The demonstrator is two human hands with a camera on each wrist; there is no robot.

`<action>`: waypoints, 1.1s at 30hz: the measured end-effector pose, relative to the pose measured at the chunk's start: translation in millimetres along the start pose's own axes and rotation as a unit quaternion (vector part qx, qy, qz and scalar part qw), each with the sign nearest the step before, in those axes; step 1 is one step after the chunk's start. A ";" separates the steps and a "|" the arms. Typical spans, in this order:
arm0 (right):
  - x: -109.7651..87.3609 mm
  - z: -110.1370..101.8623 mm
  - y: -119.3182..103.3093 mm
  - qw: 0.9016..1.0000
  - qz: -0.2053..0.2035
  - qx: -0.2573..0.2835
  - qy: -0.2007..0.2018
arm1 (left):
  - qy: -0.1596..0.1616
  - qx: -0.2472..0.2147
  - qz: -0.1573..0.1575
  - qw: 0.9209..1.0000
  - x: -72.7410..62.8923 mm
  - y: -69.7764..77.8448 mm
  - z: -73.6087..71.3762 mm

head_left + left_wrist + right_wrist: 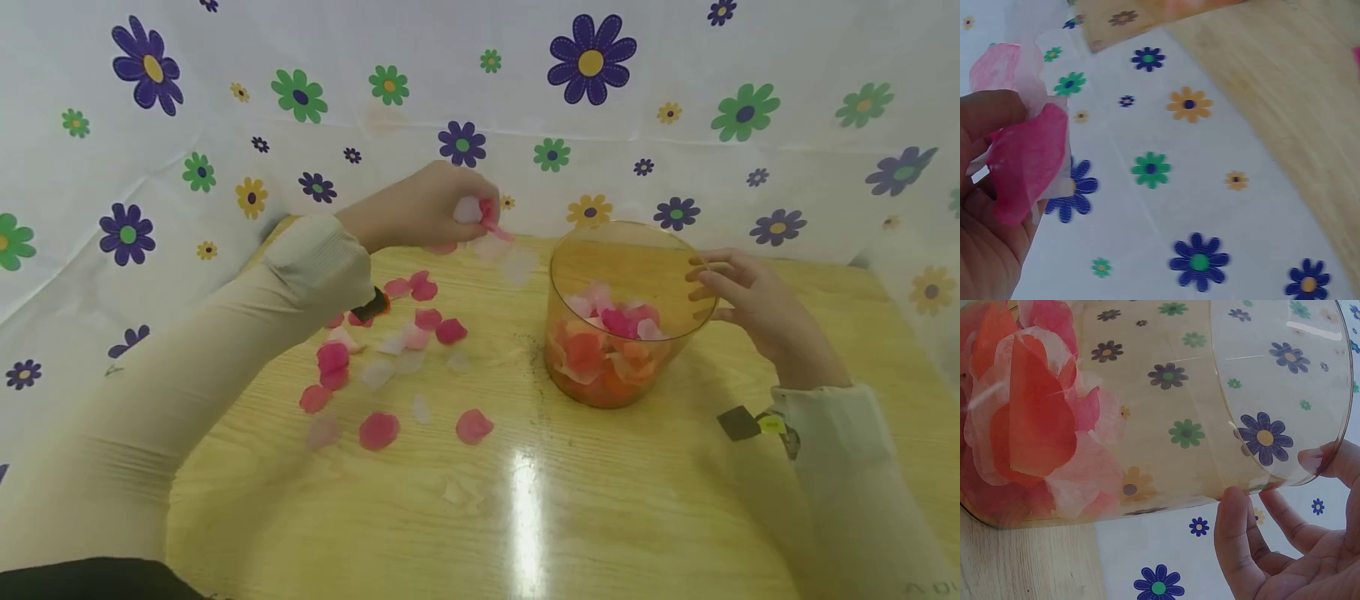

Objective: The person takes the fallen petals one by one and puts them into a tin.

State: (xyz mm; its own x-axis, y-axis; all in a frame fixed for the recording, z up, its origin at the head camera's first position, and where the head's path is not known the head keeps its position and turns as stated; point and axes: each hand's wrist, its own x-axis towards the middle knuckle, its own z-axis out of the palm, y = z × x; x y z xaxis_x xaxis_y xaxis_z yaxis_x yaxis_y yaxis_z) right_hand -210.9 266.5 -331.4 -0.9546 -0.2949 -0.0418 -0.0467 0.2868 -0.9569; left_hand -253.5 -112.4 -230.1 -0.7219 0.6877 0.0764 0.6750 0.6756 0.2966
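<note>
Pink and white petals (1032, 159) are pinched between the thumb and fingers of my left hand (442, 204), raised over the far side of the table, left of the container. Pale petals (517, 265) show just below that hand. A clear amber container (558, 312) stands upright on the right, partly filled with pink, white and orange-looking petals (1035, 419). My right hand (772, 312) holds the container's rim at its right side, fingertips against the wall and edge in the right wrist view.
Loose pink and white petals (378, 431) lie scattered across the left half of the wooden table (450, 517). A white cloth (510, 108) with printed flowers hangs behind the table and along its sides. Dark specks (536, 375) mark the tabletop beside the container.
</note>
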 end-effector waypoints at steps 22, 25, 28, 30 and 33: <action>-1.0 -0.5 -3.2 1.000 0.028 -0.010 0.007 | -0.036 0.020 0.086 0.995 99.0 101.8 1.2; -0.9 -1.3 -1.7 0.999 0.030 0.013 0.005 | -0.062 0.015 0.084 0.994 104.7 105.8 12.6; -1.1 -1.2 -1.3 1.000 0.018 0.019 0.007 | -0.086 0.016 0.080 0.993 108.5 106.4 25.0; -1.2 -1.6 -1.5 1.000 0.009 0.019 0.004 | -0.101 0.015 0.078 0.992 109.9 105.1 33.6; -1.8 -1.7 -2.6 1.000 0.003 -0.007 0.004 | -0.121 0.017 0.078 0.989 110.6 101.4 45.7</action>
State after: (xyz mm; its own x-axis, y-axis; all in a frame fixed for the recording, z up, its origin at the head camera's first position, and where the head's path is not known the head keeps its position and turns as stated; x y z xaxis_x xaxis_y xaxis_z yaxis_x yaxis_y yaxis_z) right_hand -209.5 267.9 -328.3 -0.9575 -0.2852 -0.0440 -0.0458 0.3008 -0.9526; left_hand -257.9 44.2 -235.1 -0.5540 0.8249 -0.1124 0.7830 0.5621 0.2662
